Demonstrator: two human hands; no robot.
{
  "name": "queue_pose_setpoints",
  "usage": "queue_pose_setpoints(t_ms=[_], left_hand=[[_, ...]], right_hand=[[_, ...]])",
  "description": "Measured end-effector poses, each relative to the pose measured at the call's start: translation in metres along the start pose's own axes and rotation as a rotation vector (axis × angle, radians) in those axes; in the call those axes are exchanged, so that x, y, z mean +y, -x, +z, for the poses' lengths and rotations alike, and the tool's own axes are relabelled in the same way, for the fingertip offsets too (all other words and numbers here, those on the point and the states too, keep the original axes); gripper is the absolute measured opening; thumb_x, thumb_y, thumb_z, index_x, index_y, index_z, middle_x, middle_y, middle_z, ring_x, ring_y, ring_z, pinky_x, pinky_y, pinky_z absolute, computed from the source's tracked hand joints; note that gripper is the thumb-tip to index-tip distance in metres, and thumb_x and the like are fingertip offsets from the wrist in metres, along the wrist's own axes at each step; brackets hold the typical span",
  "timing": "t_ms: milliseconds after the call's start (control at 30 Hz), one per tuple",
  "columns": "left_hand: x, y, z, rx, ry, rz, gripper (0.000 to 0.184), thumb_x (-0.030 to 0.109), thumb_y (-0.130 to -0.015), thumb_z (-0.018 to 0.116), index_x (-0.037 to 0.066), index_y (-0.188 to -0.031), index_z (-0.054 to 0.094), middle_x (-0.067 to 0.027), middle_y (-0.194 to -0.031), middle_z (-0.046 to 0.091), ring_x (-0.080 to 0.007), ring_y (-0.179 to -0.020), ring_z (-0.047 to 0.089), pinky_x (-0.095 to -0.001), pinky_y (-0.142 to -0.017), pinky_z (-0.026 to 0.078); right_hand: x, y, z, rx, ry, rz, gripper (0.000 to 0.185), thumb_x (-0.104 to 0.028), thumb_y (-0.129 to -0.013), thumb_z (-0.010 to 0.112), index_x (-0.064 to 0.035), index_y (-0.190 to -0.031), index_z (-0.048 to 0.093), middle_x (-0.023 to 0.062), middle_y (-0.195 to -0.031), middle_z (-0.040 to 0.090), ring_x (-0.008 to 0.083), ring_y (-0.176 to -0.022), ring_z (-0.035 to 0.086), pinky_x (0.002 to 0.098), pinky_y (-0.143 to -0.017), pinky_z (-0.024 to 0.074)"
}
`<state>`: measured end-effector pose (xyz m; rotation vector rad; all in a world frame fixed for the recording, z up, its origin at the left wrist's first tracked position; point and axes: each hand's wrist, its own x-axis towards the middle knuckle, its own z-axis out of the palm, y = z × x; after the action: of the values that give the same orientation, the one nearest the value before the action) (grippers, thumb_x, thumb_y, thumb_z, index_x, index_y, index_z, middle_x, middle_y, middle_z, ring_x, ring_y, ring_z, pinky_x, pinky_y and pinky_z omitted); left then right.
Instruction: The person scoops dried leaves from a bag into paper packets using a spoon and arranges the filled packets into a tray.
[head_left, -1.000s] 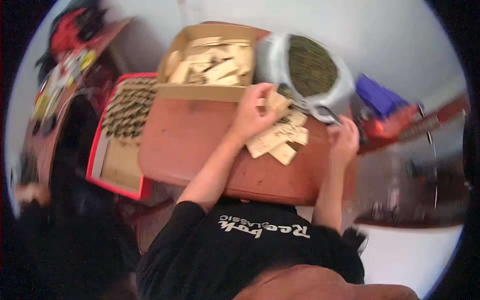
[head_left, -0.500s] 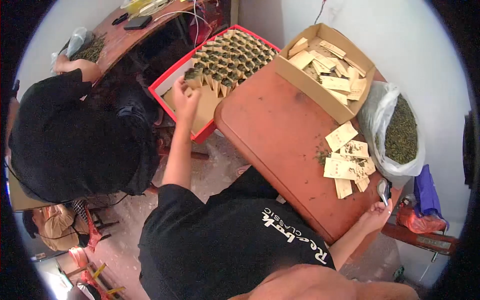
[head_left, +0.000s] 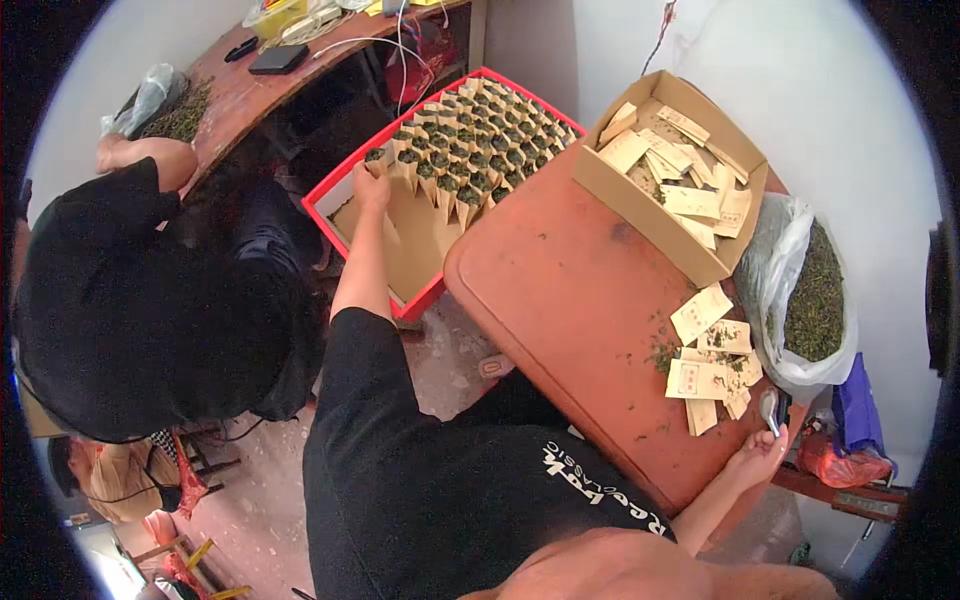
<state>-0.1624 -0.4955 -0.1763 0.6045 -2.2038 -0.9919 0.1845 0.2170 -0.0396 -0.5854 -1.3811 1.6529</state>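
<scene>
My left hand [head_left: 371, 187] is closed around a small paper packet [head_left: 375, 156] with dark dried leaves showing in its open top. It is over the left side of a red-edged box [head_left: 322, 193], beside rows of upright leaf-filled packets [head_left: 470, 150]. My right hand [head_left: 757, 458] rests at the table's near right corner, fingers closed on the handle of a spoon [head_left: 769, 405]. Just beyond the spoon lies a loose pile of flat paper packets [head_left: 697, 380] with leaf bits scattered over them.
A cardboard box [head_left: 640, 215] of flat packets stands on the red-brown table [head_left: 560, 260]. Beside it is a clear plastic bag [head_left: 770, 290] of dried leaves. Another person in black [head_left: 170, 310] sits at left, at a second table [head_left: 235, 100].
The view has shifted slightly, so the table and boxes sit lower and further right. My left hand has moved to the box's left side with the packet. The right hand still holds the spoon.
</scene>
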Motion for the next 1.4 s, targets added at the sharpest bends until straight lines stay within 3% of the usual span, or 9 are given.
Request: queue_pose_setpoints(t_ms=[367,633,800,867,933,1033,1167,1233,1400], left_hand=[[-0.024,-0.032,0.034,-0.110,0.022,0.021,0.038,0.012,-0.078,0.065,-0.004,-0.111,0.058,-0.0243,-0.107,0.065,-0.0381,-0.103,0.062,-0.0418,-0.091,0.048],[-0.047,-0.035,0.040,-0.229,0.274,-0.002,0.042,0.005,-0.075,0.063,-0.004,-0.116,0.058,-0.0149,-0.111,0.064,-0.0255,-0.102,0.062,-0.0351,-0.090,0.048],[-0.095,-0.061,0.050,-0.182,-0.011,0.052,0.044,0.009,-0.085,0.057,-0.005,-0.127,0.052,-0.0165,-0.116,0.062,-0.0246,-0.104,0.061,-0.0342,-0.089,0.049],[-0.056,-0.043,0.025,-0.273,0.085,-0.113,0.042,0.010,-0.088,0.052,-0.004,-0.127,0.050,-0.0158,-0.115,0.061,-0.0250,-0.104,0.060,-0.0354,-0.087,0.049],[-0.028,-0.019,0.012,-0.006,0.414,-0.115,0.038,0.003,-0.086,0.053,-0.002,-0.124,0.053,-0.0127,-0.113,0.060,-0.0242,-0.099,0.060,-0.0364,-0.082,0.051],[0.089,0.047,-0.024,0.071,0.524,0.145,0.036,-0.003,-0.084,0.058,0.001,-0.120,0.055,-0.0096,-0.112,0.059,-0.0225,-0.098,0.059,-0.0361,-0.080,0.052],[0.215,0.146,-0.035,-0.564,0.641,0.240,0.037,0.000,-0.084,0.066,0.002,-0.120,0.056,-0.0090,-0.114,0.060,-0.0166,-0.097,0.060,-0.0284,-0.078,0.053],[0.285,0.207,-0.044,-0.773,0.493,0.578,0.039,0.005,-0.085,0.068,0.004,-0.123,0.057,-0.0068,-0.112,0.061,-0.0163,-0.092,0.062,-0.0269,-0.076,0.053],[0.372,0.296,-0.015,-1.003,0.266,0.855,0.044,0.020,-0.083,0.071,0.006,-0.122,0.057,-0.0151,-0.116,0.062,-0.0328,-0.104,0.061,-0.0411,-0.082,0.053]], right_hand=[[0.001,0.003,0.008,0.013,0.140,-0.041,0.035,-0.023,-0.101,0.046,0.0041,-0.122,0.055,-0.0007,-0.072,0.051,0.0078,-0.062,0.046,0.0222,-0.053,0.0338],[-0.001,0.006,0.013,0.027,0.042,0.000,0.029,-0.020,-0.101,0.046,0.0027,-0.115,0.057,0.0028,-0.066,0.053,0.0106,-0.057,0.047,0.0237,-0.049,0.0342],[0.000,0.006,0.014,0.021,0.035,-0.006,0.026,-0.020,-0.102,0.046,0.0014,-0.112,0.058,0.0022,-0.066,0.053,0.0102,-0.057,0.047,0.0234,-0.048,0.0337],[-0.001,0.008,0.017,0.026,0.016,0.004,0.027,-0.021,-0.102,0.048,0.0014,-0.111,0.059,0.0015,-0.066,0.052,0.0096,-0.056,0.046,0.0230,-0.048,0.0328],[0.000,0.009,0.019,0.025,0.030,0.004,0.027,-0.022,-0.102,0.049,0.0016,-0.111,0.059,0.0016,-0.066,0.052,0.0095,-0.056,0.046,0.0230,-0.048,0.0328],[-0.003,0.009,0.015,-0.062,-0.015,0.011,0.025,-0.021,-0.102,0.047,0.0007,-0.108,0.058,0.0029,-0.067,0.055,0.0096,-0.056,0.047,0.0236,-0.050,0.0359],[-0.004,0.010,0.017,-0.074,-0.044,0.037,0.026,-0.022,-0.102,0.047,-0.0004,-0.108,0.059,0.0027,-0.067,0.057,0.0090,-0.057,0.048,0.0227,-0.051,0.0370],[-0.003,0.010,0.017,-0.071,-0.043,0.075,0.026,-0.023,-0.102,0.047,-0.0010,-0.108,0.059,0.0025,-0.068,0.058,0.0086,-0.057,0.048,0.0223,-0.051,0.0375],[-0.003,0.010,0.016,-0.095,-0.081,0.116,0.026,-0.023,-0.103,0.045,-0.0012,-0.108,0.059,0.0022,-0.067,0.058,0.0078,-0.056,0.048,0.0218,-0.051,0.0374]])
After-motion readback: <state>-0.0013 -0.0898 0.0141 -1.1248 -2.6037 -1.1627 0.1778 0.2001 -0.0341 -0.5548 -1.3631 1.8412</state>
